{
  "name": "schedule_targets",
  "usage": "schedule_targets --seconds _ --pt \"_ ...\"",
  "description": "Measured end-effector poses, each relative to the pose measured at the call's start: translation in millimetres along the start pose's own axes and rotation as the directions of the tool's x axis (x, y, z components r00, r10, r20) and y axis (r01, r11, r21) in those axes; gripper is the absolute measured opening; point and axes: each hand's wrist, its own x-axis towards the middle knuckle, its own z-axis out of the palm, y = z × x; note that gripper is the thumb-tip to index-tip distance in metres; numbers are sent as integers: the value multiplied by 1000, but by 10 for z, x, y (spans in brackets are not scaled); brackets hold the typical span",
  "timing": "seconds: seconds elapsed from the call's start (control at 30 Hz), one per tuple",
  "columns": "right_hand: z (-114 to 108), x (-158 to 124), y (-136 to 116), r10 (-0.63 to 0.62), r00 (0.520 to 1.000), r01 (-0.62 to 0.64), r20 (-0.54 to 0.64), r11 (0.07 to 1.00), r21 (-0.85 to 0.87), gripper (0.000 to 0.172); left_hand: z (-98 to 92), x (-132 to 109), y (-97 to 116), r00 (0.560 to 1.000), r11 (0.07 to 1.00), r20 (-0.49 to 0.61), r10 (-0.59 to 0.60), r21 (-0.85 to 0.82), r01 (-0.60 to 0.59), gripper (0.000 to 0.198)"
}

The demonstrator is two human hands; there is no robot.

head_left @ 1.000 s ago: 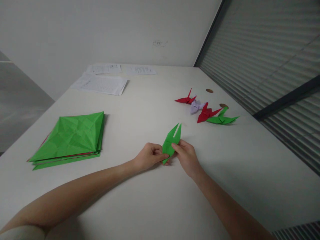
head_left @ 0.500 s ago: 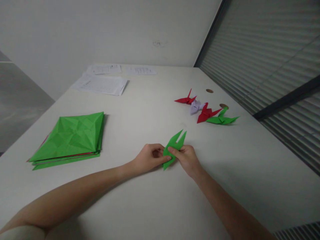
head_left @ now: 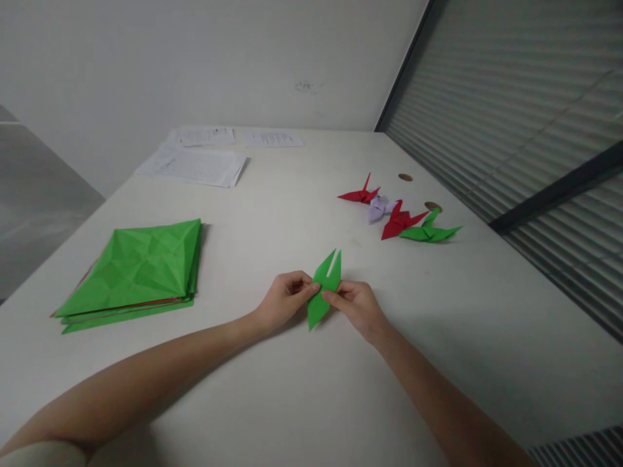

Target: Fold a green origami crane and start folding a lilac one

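Note:
Between my two hands is a piece of green folded origami paper (head_left: 321, 305), a long diamond with a narrow slit splitting its far end into two points. My left hand (head_left: 286, 298) pinches its left edge, thumb on top. From the right, my right hand (head_left: 359, 303) grips the opposite edge, its thumb also lying on the paper. The fingers beneath the paper are hidden. Farther off to the right lie folded paper cranes: a red crane (head_left: 360, 195), a pale lilac crane (head_left: 378, 209), another red crane (head_left: 400, 222) and a green crane (head_left: 429, 231).
A stack of creased green paper sheets (head_left: 146, 263), with red edges showing, lies at the left of the white table (head_left: 272, 214). Printed sheets (head_left: 195, 166) rest at the far left. Two round brown spots (head_left: 405, 177) are near the window blinds (head_left: 525, 97) on the right.
The green folded paper has turned more upright and shifted slightly left, and its two far points are closer together. My left thumb has moved up to its left edge.

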Motion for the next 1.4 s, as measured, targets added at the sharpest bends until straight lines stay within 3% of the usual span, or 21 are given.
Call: schedule_targets --seconds 0.33,0.57,0.7,0.83,0.93,1.1,1.4 --pt "22 1 -14 -21 999 20 -34 999 -25 40 9 36 -23 995 992 -98 -15 -128 2 43" --pt "-42 26 -8 -134 981 132 -143 991 -25 32 -1 22 -27 999 999 -22 35 -15 -36 42" --pt "-19 7 -6 -172 981 169 -84 985 -47 34 4 17 -17 1000 1000 -13 11 -27 -11 42" --pt "14 -9 5 -131 991 133 23 989 -67 35 14 16 29 999 991 -19 -46 -126 44 42" --pt "-10 -6 -3 -116 993 118 29 991 -68 37 8 15 46 993 973 -11 -116 -202 112 39" --pt "-92 19 9 -97 992 103 -80 992 73 35 0 1 56 957 883 150 -250 -371 289 35" --pt "-98 25 31 -75 997 78 -25 971 224 27 -9 -33 118 886 833 364 -288 -361 419 38"
